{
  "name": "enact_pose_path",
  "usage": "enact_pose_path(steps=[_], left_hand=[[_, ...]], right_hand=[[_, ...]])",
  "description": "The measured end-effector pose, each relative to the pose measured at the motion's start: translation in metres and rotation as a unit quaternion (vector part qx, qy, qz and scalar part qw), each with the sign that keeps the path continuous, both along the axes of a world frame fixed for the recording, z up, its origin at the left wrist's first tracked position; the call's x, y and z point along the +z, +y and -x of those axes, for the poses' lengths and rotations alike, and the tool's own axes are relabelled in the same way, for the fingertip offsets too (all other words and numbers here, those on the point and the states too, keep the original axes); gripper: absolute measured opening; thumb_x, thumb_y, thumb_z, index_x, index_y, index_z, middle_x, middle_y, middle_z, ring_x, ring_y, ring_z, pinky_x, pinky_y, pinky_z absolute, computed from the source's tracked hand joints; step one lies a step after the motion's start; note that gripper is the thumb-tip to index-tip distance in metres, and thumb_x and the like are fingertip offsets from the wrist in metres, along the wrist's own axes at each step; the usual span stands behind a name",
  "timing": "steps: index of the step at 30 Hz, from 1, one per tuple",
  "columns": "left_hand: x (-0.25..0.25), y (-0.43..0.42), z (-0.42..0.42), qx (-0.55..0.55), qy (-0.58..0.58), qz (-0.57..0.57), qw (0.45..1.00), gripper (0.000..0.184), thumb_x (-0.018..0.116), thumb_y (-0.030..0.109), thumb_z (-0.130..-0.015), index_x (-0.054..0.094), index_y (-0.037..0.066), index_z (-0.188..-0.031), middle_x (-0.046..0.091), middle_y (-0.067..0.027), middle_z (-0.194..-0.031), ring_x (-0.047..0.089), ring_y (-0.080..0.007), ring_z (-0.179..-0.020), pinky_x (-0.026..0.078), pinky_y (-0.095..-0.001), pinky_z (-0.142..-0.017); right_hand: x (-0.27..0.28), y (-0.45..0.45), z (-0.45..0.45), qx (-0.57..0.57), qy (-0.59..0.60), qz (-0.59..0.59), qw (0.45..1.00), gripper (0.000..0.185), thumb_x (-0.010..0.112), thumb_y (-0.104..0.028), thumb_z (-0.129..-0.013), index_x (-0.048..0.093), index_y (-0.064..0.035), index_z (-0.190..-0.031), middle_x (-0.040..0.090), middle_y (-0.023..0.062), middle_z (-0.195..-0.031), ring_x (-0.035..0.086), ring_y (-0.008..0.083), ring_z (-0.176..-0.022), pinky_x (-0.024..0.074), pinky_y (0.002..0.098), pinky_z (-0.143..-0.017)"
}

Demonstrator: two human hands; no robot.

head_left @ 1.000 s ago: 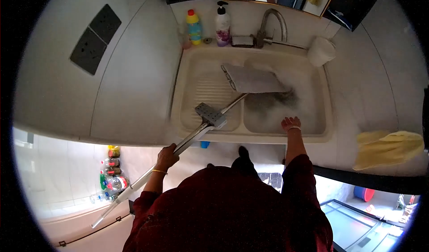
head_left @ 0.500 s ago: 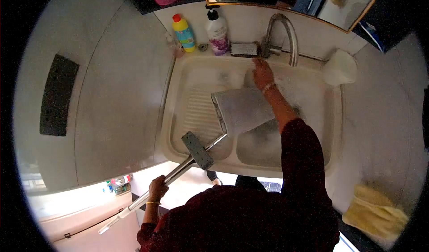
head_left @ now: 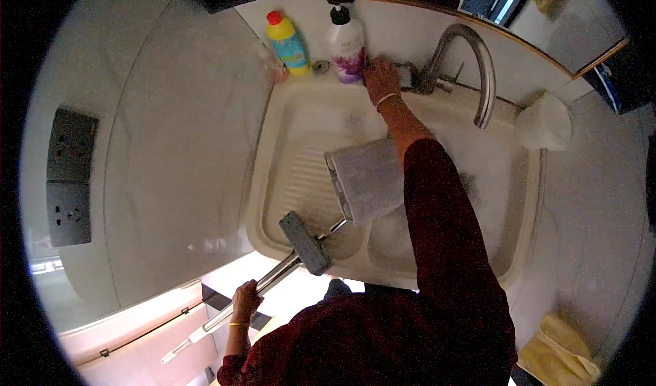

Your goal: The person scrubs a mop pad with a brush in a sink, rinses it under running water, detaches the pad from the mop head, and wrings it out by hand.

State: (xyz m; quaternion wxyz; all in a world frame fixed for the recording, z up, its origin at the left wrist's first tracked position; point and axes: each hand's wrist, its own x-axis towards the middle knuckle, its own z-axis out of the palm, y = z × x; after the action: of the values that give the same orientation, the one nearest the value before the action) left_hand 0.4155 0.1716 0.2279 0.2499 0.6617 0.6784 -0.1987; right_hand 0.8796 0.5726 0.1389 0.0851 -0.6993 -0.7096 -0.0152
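My left hand [head_left: 247,300] is wrapped round the metal pole [head_left: 279,272] of a flat mop, below the sink's front edge. A grey perforated block [head_left: 305,243] sits on the pole, and the mop's grey pad [head_left: 367,179] lies over the sink divider. My right hand [head_left: 382,80] reaches over the sink to its back ledge, beside the white pump bottle [head_left: 347,46] and in front of a soap dish [head_left: 406,77]. Its fingers are bent, and whatever they may hold is hidden.
The two-basin sink [head_left: 261,201] has a curved faucet [head_left: 471,38] at its back. A yellow bottle [head_left: 288,44] stands at the back left, a white container [head_left: 545,122] at the back right. A yellow cloth [head_left: 559,350] lies at lower right; a mirror hangs above.
My right hand first moved from the right basin up to the back ledge, then left toward the pump bottle. My left hand keeps its hold on the pole. The view has shifted.
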Motion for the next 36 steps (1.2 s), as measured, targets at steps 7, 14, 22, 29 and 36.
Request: enact_pose_path(steps=[7, 14, 22, 29, 36], left_hand=[[-0.01, 0.002, 0.011, -0.025, -0.047, -0.014, 0.998, 0.032, 0.071, 0.014, -0.057, 0.049, 0.004, -0.077, 0.055, -0.014, -0.075, 0.054, -0.0354, -0.073, 0.043, -0.0409, -0.061], [-0.02, -0.003, 0.02, -0.007, -0.086, -0.027, 0.996, 0.035, 0.074, 0.011, -0.054, 0.051, 0.002, -0.079, 0.057, -0.0158, -0.076, 0.056, -0.0323, -0.074, 0.045, -0.0383, -0.063], [-0.011, 0.006, 0.01, 0.0, -0.079, -0.003, 0.997, 0.037, 0.075, 0.011, -0.052, 0.048, 0.003, -0.075, 0.056, -0.0157, -0.066, 0.055, -0.0337, -0.063, 0.042, -0.0393, -0.054], [-0.012, 0.008, 0.008, -0.007, -0.066, 0.005, 0.998, 0.039, 0.077, 0.012, -0.052, 0.048, 0.002, -0.077, 0.056, -0.0144, -0.066, 0.055, -0.0315, -0.062, 0.043, -0.037, -0.055], [0.002, 0.011, -0.014, 0.005, -0.001, 0.013, 1.0, 0.037, 0.074, 0.01, -0.054, 0.049, 0.001, -0.08, 0.058, -0.0157, -0.071, 0.057, -0.0304, -0.066, 0.045, -0.0364, -0.057]], right_hand=[[0.014, -0.036, -0.003, 0.081, -0.028, -0.15, 0.985, 0.054, 0.059, -0.009, -0.069, 0.037, -0.005, -0.119, 0.042, 0.0193, -0.115, 0.039, 0.035, -0.108, 0.0302, 0.0469, -0.09], [0.095, -0.131, -0.031, 0.042, 0.327, -0.282, 0.901, 0.069, 0.068, -0.006, -0.061, 0.034, -0.0044, -0.121, 0.047, 0.0164, -0.108, 0.046, 0.0321, -0.098, 0.037, 0.0391, -0.089], [-0.038, -0.281, -0.153, -0.438, 0.691, -0.381, 0.431, 0.054, 0.072, -0.014, -0.065, 0.037, -0.0027, -0.105, 0.048, 0.01, -0.099, 0.049, 0.0259, -0.09, 0.0493, 0.0412, -0.071], [-0.163, -0.386, -0.226, -0.48, 0.22, 0.025, 0.849, 0.074, 0.074, -0.031, -0.059, 0.039, -0.0072, -0.12, 0.049, 0.0123, -0.114, 0.05, 0.0286, -0.099, 0.0445, 0.0404, -0.081], [-0.165, -0.367, -0.204, -0.423, 0.205, 0.014, 0.883, 0.063, 0.06, -0.029, -0.071, 0.033, -0.0099, -0.126, 0.041, 0.0133, -0.123, 0.048, 0.0325, -0.102, 0.0428, 0.0408, -0.083]])
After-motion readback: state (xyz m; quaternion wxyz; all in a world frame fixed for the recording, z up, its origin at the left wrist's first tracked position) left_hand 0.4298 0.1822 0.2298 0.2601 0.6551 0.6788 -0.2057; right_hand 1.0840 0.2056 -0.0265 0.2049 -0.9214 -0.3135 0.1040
